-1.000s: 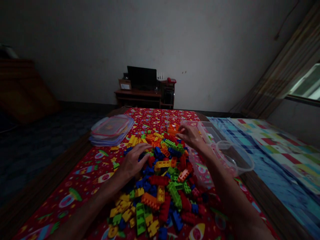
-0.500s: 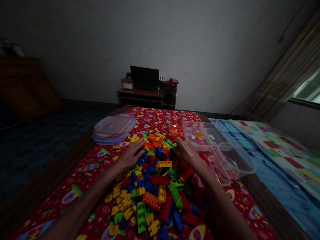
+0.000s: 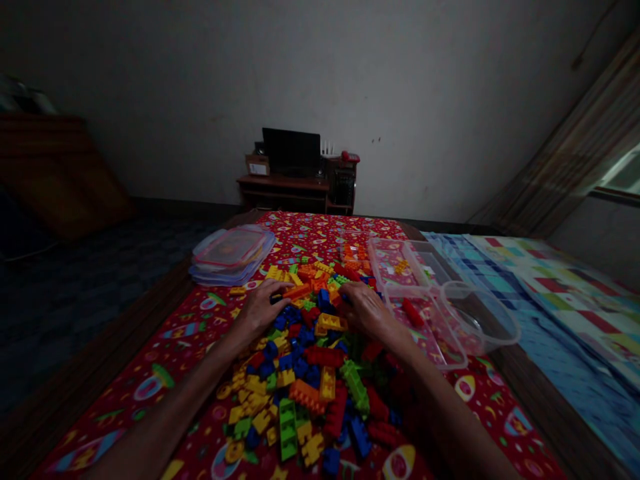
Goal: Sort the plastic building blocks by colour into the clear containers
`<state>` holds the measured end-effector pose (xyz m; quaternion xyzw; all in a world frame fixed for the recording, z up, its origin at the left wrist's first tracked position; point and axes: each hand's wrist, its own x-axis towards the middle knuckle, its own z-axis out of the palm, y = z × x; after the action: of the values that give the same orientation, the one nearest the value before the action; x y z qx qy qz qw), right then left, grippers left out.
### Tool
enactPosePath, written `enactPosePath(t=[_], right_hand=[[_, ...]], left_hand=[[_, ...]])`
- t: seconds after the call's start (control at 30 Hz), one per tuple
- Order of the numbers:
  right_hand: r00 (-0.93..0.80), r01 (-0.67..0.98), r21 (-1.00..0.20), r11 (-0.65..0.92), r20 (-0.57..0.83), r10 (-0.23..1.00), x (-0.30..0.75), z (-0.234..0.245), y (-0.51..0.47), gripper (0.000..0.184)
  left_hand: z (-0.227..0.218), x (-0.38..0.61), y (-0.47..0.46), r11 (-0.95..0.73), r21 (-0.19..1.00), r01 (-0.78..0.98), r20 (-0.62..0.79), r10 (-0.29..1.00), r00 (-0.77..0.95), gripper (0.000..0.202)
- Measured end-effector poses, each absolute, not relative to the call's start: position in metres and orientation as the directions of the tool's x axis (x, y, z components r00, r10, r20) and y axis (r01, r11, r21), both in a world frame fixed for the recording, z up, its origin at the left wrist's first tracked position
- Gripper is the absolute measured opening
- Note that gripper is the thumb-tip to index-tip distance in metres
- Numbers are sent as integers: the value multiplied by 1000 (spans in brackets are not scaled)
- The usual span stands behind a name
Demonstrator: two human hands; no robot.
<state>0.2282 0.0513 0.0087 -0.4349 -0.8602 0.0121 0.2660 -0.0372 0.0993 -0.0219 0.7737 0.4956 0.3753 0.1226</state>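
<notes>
A heap of plastic building blocks (image 3: 303, 360) in red, blue, yellow, green and orange lies in front of me. My left hand (image 3: 263, 308) is at the heap's far left side, thumb and fingers around the end of a long orange building block (image 3: 299, 292). Opposite it, my right hand (image 3: 364, 305) is curled over the far right of the heap. A bit of blue shows by its fingertips, but the hand hides what it grips. Between the hands are a blue block (image 3: 324, 300) and a yellow block (image 3: 332, 323).
To the right stand clear plastic containers (image 3: 440, 293); one holds a red block (image 3: 413, 312), another a few yellow pieces (image 3: 401, 267). Orange blocks (image 3: 354, 252) sit in a clear box behind. Stacked lids (image 3: 233, 250) lie at left on the red patterned tablecloth (image 3: 165, 360).
My left hand has gone from lying stretched over the blocks to closing around an orange one. The right hand has shifted slightly inward, its fingers still curled. The view has tilted a little.
</notes>
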Motion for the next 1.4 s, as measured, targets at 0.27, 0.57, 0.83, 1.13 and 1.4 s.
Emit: enactPosePath(t=[0.27, 0.57, 0.83, 1.13, 1.4], right_hand=[[-346, 733, -398, 551, 480, 807, 220, 27, 49, 11], [-433, 615, -549, 566, 365, 824, 204, 27, 48, 17], [-273, 692, -601, 400, 294, 916, 214, 29, 49, 19], [-30, 785, -571, 242, 355, 934, 250, 66, 123, 21], [-96, 869, -424, 255, 361, 927, 254, 80, 131, 30]], left_hand=[[-4, -26, 85, -472, 684, 556, 456, 872, 179, 27], [11, -3, 60, -554, 616, 561, 499, 825, 267, 21], [6, -2, 60, -570, 588, 573, 411, 821, 395, 19], [3, -3, 58, -580, 613, 536, 353, 808, 471, 19], [6, -6, 58, -613, 533, 584, 391, 790, 473, 24]])
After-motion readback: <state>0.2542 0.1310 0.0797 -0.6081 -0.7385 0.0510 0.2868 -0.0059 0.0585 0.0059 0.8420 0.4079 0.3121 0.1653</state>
